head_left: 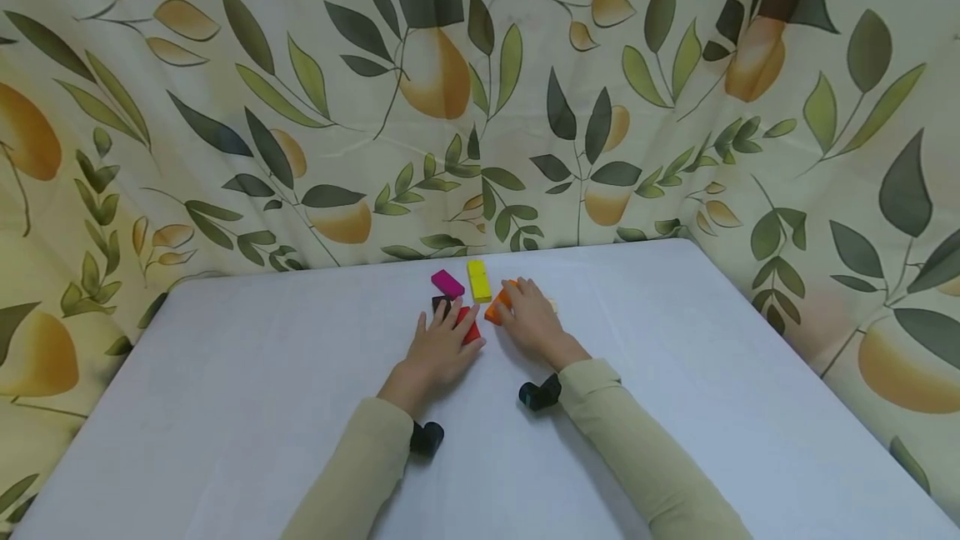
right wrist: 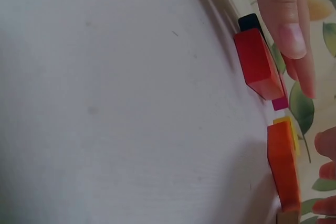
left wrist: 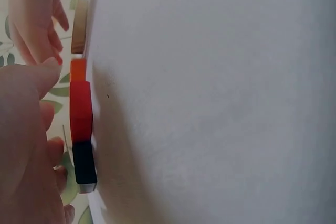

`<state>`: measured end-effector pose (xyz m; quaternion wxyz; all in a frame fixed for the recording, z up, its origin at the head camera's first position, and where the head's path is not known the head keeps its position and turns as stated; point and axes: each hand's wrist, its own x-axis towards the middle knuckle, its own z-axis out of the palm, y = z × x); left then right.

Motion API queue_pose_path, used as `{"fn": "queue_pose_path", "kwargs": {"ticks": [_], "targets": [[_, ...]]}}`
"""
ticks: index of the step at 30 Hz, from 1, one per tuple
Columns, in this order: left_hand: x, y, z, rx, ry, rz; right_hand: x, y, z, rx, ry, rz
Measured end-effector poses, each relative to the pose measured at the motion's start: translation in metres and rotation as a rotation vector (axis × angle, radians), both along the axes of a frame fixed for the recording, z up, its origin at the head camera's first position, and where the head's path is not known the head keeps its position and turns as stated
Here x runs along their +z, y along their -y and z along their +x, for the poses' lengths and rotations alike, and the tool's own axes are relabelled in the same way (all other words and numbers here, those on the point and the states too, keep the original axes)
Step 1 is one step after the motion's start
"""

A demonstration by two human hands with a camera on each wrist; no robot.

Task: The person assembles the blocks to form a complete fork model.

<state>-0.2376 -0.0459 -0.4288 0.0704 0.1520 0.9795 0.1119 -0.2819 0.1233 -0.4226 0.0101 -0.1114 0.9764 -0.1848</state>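
Orange block (right wrist: 282, 163) under my right hand (head_left: 534, 319)

It rests on the table (head_left: 225, 407), long axis slanting away rightward; my right fingers bend loosely, whether touching I cannot tell. Leftward, my left hand (head_left: 438, 347) spreads over the red block (right wrist: 256, 59) and black block (left wrist: 84, 162). Yellow block (head_left: 478, 281) and pink block (head_left: 447, 284) lie beyond, wooden block (left wrist: 79, 27) rightward.

Red block (head_left: 472, 332) partly hidden, sleeves (head_left: 356, 465) cropped
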Motion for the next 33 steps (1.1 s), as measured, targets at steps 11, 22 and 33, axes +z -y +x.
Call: {"fn": "queue_pose_path", "kwargs": {"ticks": [11, 22, 33], "targets": [[0.0, -0.005, -0.003, -0.013, 0.014, -0.094, 0.0, 0.001, -0.013, 0.003, 0.04, 0.008], [0.002, -0.007, -0.013, -0.075, 0.004, -0.173, 0.0, 0.001, -0.021, 0.039, 0.004, 0.094], [0.013, -0.012, -0.009, -0.137, -0.038, -0.27, -0.001, 0.002, -0.014, 0.07, -0.031, 0.136]]}}
